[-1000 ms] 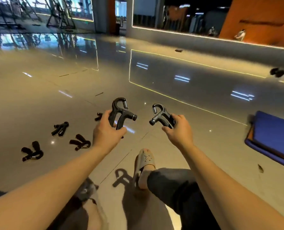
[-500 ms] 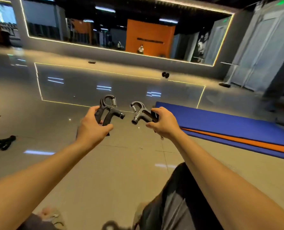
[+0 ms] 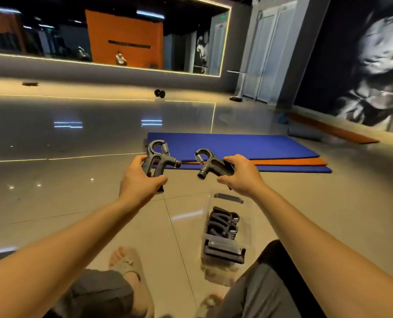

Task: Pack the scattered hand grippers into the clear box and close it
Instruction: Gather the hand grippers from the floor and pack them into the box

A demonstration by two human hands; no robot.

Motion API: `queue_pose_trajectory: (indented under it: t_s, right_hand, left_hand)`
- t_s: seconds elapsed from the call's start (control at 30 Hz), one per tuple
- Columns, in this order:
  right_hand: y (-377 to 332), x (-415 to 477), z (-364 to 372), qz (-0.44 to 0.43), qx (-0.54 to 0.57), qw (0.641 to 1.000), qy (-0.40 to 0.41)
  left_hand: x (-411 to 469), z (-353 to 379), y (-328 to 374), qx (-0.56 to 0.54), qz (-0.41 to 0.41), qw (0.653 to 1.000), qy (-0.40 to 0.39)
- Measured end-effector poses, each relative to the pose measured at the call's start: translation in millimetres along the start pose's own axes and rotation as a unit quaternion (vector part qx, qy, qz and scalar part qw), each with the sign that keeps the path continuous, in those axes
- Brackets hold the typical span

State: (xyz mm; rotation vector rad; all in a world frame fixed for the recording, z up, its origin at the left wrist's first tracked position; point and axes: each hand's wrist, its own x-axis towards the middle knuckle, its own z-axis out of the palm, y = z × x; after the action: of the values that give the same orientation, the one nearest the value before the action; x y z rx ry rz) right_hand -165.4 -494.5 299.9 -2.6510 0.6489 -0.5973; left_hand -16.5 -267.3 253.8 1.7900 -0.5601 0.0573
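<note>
Seated on a glossy tile floor (image 3: 76,191), both arms stretched ahead. Left hand (image 3: 141,182): fingers and thumb wrapped round the handles of a black hand gripper (image 3: 160,157), held upright, loop and coil spring on top, adjuster knob pointing right. Far behind it, a small dumbbell (image 3: 160,93) on the floor near the mirrored wall. Just beside the first tool and not touching it, a second hand gripper (image 3: 210,164), tilted, spring on its left side, knob pointing down-left. Right hand (image 3: 242,175): thumb and curled fingers clasp that one's handles. Both tools are held in the air, off the floor. Below the right hand, on the tiles between the knees, stands the clear box (image 3: 248,216); several dark packed grippers (image 3: 222,222) lie inside, with a dark latch at the near end. Whether a lid sits on it: cannot tell. Beyond the hands, a blue mat (image 3: 237,145) lies flat, an orange layer showing at its near edge. Far right: a pale double door (image 3: 266,53), then a dark wall with a black-and-white mural (image 3: 374,65).
</note>
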Motion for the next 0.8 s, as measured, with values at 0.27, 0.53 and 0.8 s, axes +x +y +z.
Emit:
queue_pose_trajectory:
  t_s: [0.27, 0.53, 0.8]
  right_hand:
    - [62.8, 5.0, -21.5, 0.055, -0.03, 0.998, 0.004]
    - [126.1, 20.6, -31.1, 0.115, -0.059, 0.992, 0.012]
    - [186.7, 54.4, -6.2, 0.133, -0.083, 0.988, 0.003]
  left_hand:
    - [22.6, 61.9, -7.2, -0.013, 0.007, 0.994, -0.108]
    - [76.7, 130.3, -7.5, 0.048, 0.05, 0.967, -0.245]
    - [125.7, 201.2, -23.1, 0.117, 0.1, 0.932, -0.329]
